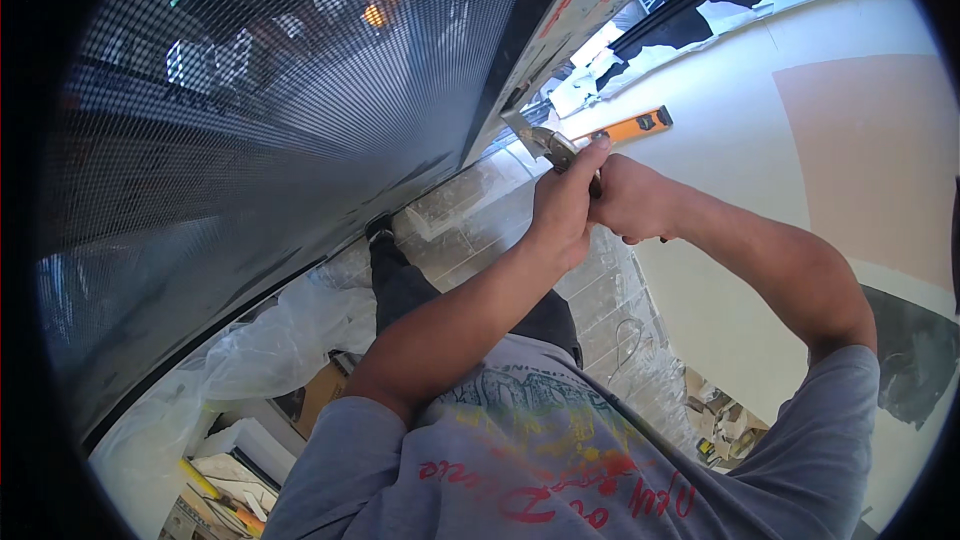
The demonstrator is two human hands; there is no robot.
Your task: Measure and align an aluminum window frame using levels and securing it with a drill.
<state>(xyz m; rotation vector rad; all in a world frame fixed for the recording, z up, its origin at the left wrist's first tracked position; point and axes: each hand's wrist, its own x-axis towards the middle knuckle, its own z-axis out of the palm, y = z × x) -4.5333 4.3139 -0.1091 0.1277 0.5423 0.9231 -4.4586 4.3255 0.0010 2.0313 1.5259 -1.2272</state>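
Observation:
My left hand (568,202) is closed around the handles of metal pliers (548,145), its thumb stretched along the top. Close against it, my right hand (632,198) is also closed on the handle end, and its fingers are mostly hidden. The broad jaw of the pliers meets the lower edge of an upright pale panel (555,40) with printed markings. Whether the jaw bites on the edge or only touches it, I cannot tell. Just beyond my hands, an orange spirit level (640,124) rests near the panel's foot.
A dark mesh screen (330,100) rises on my left, with a person in a green top behind it. Clear plastic sheeting (270,340) lies along its base. A pale wall (720,140) with torn covering stands on my right. Scraps (725,420) litter the tiled floor (490,240).

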